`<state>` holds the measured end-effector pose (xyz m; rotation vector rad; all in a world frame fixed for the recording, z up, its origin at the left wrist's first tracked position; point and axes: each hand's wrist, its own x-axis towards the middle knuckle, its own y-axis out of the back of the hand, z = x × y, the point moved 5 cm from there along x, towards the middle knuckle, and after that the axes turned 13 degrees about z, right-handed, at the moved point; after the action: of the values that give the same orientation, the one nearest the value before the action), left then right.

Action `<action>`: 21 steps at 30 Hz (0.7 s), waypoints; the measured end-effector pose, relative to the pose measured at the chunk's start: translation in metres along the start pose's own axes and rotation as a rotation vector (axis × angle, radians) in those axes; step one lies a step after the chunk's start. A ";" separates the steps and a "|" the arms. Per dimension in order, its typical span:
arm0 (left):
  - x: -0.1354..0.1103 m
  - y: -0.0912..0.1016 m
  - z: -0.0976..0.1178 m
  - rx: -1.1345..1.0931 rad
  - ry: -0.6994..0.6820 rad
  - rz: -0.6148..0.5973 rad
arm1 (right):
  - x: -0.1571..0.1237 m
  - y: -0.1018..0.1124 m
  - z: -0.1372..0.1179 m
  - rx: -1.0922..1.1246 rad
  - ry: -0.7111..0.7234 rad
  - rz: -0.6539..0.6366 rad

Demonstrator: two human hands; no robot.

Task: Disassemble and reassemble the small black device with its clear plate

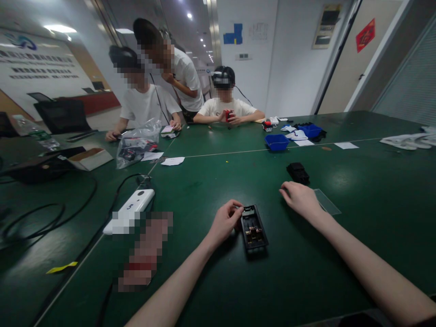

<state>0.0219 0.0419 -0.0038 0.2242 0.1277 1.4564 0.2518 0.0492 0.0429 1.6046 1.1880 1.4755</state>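
Observation:
A black open plastic housing [254, 228] with small metal parts inside lies on the green table [211, 181] in front of me. My left hand [225, 222] is curled, its fingertips pinching the housing's upper left corner. My right hand [299, 197] rests palm down on the table to the right of the housing, fingers loosely together, holding nothing I can see. A black plastic part [298, 172] lies just beyond my right hand. A clear plastic sheet [327, 202] lies beside that hand's wrist.
Three people sit or stand at the far side. A white power strip [131, 209] with black cables lies at left. There is a clear bag [136, 143], a cardboard box [90, 159], blue trays [276, 141], paper slips and white gloves [407, 141] farther out.

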 end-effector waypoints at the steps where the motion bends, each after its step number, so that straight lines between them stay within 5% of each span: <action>1: 0.000 0.000 0.000 -0.003 0.007 0.001 | 0.002 0.004 0.011 -0.090 -0.051 0.005; 6: -0.001 -0.001 0.002 -0.005 0.014 0.000 | 0.003 0.011 0.058 -0.356 -0.270 -0.078; 11: 0.000 0.000 0.000 -0.018 0.011 0.001 | -0.004 -0.005 0.071 -0.348 -0.333 -0.288; 16: 0.000 -0.001 -0.001 -0.022 0.024 -0.016 | -0.006 -0.014 0.044 -0.305 -0.224 -0.267; 21: 0.000 0.000 0.000 -0.018 0.011 -0.009 | -0.015 -0.017 -0.012 -0.213 0.051 -0.168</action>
<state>0.0223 0.0420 -0.0035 0.2001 0.1245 1.4493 0.2373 0.0408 0.0238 1.3013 1.1233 1.4874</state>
